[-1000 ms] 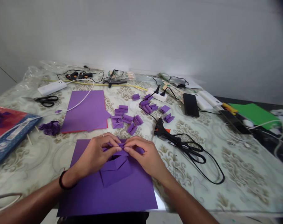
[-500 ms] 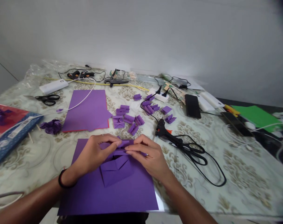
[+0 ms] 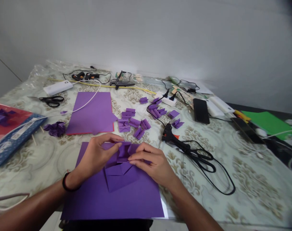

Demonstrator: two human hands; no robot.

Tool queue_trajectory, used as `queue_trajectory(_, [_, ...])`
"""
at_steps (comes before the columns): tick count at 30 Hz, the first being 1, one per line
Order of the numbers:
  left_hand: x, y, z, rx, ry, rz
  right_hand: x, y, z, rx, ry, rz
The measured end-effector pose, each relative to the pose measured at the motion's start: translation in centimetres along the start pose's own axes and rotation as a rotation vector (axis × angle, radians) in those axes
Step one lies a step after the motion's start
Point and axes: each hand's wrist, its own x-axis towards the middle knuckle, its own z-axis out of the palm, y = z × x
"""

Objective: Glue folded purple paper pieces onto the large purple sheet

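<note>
A small folded purple paper piece (image 3: 124, 152) is held between both hands, its folds standing up like a shallow open box. My left hand (image 3: 97, 155) pinches its left and upper edge between thumb and fingers. On its right side, my right hand (image 3: 152, 162) grips the lower right corner with the fingertips. Beneath them lies a large purple sheet (image 3: 136, 202) at the near table edge. A partly folded purple paper (image 3: 119, 179) rests on that sheet, just below the held piece; its upper part is hidden by the hands.
Several folded purple pieces (image 3: 135, 122) lie beyond the hands. A black glue gun (image 3: 168, 133) and black-handled scissors (image 3: 203, 160) are at right, with a looped cord. Another purple sheet (image 3: 90, 112), crumpled purple paper (image 3: 55, 129) and scissors (image 3: 53, 101) are at left. A phone (image 3: 201, 110) lies back right.
The small purple piece has been opened out and tilted, so its inside folds now show. Both hands keep their pinch on it. The whole view has shifted slightly.
</note>
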Motion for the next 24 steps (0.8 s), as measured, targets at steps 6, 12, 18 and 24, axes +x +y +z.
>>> queue_trajectory(6, [0.02, -0.08, -0.03, 0.035, 0.071, -0.021, -0.08, -0.03, 0.07, 0.035, -0.038, 0.031])
queue_trajectory(12, [0.13, -0.23, -0.11, 0.041, 0.081, -0.078, -0.05, -0.06, -0.01, 0.045, -0.055, 0.048])
queue_trajectory(18, [0.24, -0.39, -0.30, 0.071, 0.049, -0.036, -0.03, -0.30, 0.01, 0.035, -0.052, 0.085])
queue_trajectory(24, [0.40, -0.07, -0.06, 0.160, -0.166, -0.026, 0.03, -0.48, -0.01, 0.010, 0.012, 0.143])
